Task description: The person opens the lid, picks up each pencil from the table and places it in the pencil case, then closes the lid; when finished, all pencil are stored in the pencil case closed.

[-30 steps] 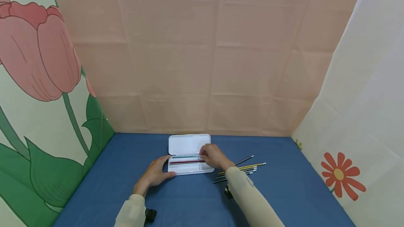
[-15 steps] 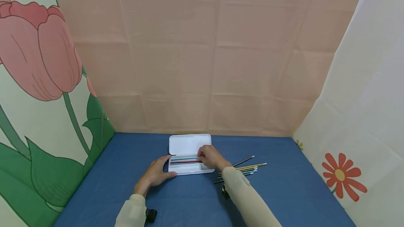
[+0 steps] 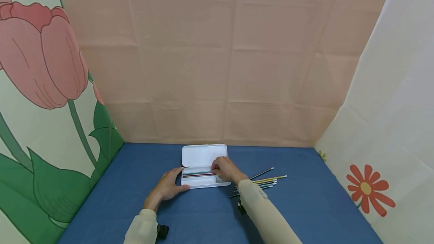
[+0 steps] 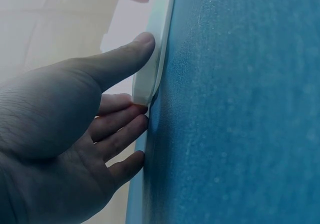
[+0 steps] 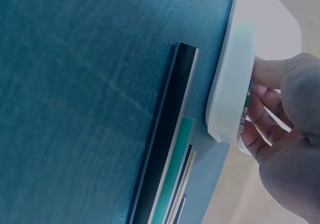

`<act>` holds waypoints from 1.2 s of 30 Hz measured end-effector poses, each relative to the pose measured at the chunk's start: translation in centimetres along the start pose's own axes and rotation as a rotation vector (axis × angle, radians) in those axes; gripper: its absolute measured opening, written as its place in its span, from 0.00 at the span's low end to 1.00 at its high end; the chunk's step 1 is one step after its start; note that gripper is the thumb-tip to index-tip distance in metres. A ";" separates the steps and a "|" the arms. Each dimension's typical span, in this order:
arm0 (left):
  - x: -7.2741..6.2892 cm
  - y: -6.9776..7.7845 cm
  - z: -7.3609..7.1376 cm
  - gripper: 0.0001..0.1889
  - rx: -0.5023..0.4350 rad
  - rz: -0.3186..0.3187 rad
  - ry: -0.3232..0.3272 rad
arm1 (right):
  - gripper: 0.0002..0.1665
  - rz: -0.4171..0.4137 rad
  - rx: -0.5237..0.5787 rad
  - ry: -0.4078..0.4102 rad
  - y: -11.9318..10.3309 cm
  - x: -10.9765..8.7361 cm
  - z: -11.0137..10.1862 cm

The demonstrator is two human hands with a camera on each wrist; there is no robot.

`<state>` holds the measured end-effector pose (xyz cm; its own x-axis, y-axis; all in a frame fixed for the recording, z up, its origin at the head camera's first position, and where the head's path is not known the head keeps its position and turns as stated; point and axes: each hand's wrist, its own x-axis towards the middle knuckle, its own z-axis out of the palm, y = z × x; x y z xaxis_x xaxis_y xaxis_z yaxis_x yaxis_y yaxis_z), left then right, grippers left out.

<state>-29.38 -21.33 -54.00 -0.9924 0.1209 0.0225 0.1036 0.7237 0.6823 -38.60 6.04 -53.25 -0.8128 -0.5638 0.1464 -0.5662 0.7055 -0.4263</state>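
A white pencil case (image 3: 203, 185) lies on the blue cloth, its lid (image 3: 203, 155) tipped back. Several pencils (image 3: 196, 175), red, dark and teal among them, lie lengthwise inside. My left hand (image 3: 166, 185) holds the case's left end, thumb (image 4: 142, 43) on the front wall and fingers around the back corner. Over the right half of the case, my right hand (image 3: 226, 169) pinches the end of a dark green pencil (image 5: 246, 106) with silver lettering. The fingers hide part of that pencil in the head view.
Loose pencils (image 3: 271, 180), yellow, dark and light-ended, lie in a pile right of the case, partly under the right forearm. In the right wrist view a black pencil (image 5: 172, 108) lies beside the case. A beige sheet (image 3: 217, 67) hangs behind the table.
My right hand has shifted slightly left, and the teal pencil has come nearer the red one inside the case. My left hand has stayed at the case's left end.
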 end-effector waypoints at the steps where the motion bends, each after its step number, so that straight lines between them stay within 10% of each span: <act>1: 0.0 0.0 0.0 0.44 0.000 -0.001 0.001 | 0.07 0.002 -0.003 0.000 0.0 0.0 0.0; 36: -0.1 0.0 0.0 0.44 -0.017 0.005 0.003 | 0.10 0.015 0.120 -0.032 0.9 -2.6 -1.8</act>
<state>-29.28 -21.38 -54.02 -0.9921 0.1222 0.0280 0.1073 0.7114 0.6945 -37.24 8.94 -52.38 -0.8151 -0.5686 0.1111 -0.5319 0.6585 -0.5324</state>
